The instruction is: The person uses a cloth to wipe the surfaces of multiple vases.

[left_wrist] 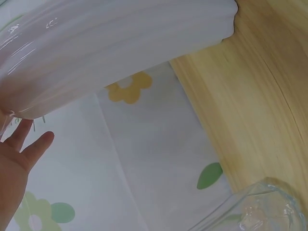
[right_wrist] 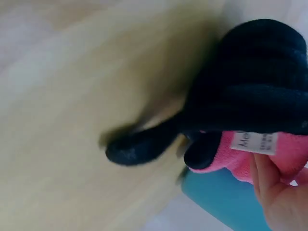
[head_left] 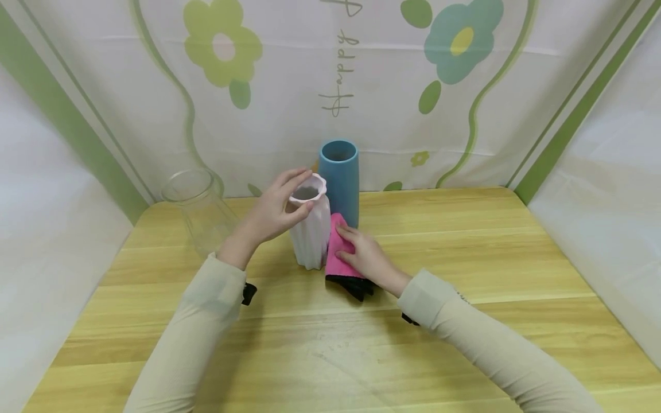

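A white fluted vase (head_left: 311,235) with a wavy rim stands upright on the table. My left hand (head_left: 271,209) holds it by the top, thumb on the near side and fingers on the far side; in the left wrist view, the vase (left_wrist: 120,48) hides part of that hand (left_wrist: 12,163). My right hand (head_left: 372,261) pinches a folded pink cloth (head_left: 338,258) with black edging against the vase's right side. The right wrist view shows the cloth's dark part (right_wrist: 255,82) hanging loose and a white label (right_wrist: 254,142) by the fingers of my right hand (right_wrist: 284,202).
A tall blue vase (head_left: 343,183) stands just behind the white one, near the back fabric wall (head_left: 289,115). On the left is a clear glass vase (head_left: 198,215), partly behind my left forearm. Fabric walls flank the wooden table (head_left: 465,246).
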Demonstrator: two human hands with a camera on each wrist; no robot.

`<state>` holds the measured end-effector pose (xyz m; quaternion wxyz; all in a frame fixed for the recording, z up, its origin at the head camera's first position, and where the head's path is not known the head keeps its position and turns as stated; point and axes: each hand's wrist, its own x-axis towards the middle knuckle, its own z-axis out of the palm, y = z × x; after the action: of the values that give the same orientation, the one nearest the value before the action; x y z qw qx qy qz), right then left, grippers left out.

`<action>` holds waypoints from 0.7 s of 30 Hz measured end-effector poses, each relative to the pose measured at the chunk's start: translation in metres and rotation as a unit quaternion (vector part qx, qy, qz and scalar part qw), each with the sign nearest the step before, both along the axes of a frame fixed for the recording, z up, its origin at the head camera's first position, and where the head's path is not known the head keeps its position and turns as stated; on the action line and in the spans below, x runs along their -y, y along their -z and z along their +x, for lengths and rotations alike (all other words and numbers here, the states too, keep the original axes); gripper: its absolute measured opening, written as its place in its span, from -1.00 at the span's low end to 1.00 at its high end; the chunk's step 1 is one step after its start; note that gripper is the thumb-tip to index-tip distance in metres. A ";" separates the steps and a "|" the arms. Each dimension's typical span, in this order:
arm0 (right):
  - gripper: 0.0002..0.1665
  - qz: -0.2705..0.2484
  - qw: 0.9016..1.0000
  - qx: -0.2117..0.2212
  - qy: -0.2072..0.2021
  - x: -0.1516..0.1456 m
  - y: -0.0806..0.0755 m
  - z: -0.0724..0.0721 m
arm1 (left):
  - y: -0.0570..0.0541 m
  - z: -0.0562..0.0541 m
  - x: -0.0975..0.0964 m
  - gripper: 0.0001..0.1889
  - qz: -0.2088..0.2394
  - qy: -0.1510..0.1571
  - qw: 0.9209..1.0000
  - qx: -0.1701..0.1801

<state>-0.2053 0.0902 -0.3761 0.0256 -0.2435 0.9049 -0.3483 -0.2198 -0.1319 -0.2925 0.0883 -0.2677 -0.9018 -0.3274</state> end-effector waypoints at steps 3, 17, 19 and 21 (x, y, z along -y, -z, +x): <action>-0.29 0.014 1.000 0.000 -0.001 -0.001 0.003 0.001 | 0.000 0.001 0.000 -0.34 -0.002 -0.003 1.000 0.000; -0.33 -0.097 0.994 -0.046 0.023 0.002 -0.023 0.001 | -0.003 0.002 0.003 -0.37 0.003 0.009 0.999 -0.049; -0.33 -0.119 0.991 -0.062 0.022 0.003 -0.030 0.001 | -0.003 0.002 0.004 -0.37 0.000 0.011 0.999 -0.050; -0.32 -0.140 0.987 -0.080 0.017 0.004 -0.036 0.001 | -0.003 0.002 0.005 -0.38 -0.001 0.014 0.999 -0.050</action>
<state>-0.2038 0.0859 -0.3401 -0.0877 -0.2564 0.8501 -0.4515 -0.2175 -0.1368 -0.2894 0.1282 -0.2968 -0.8926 -0.3143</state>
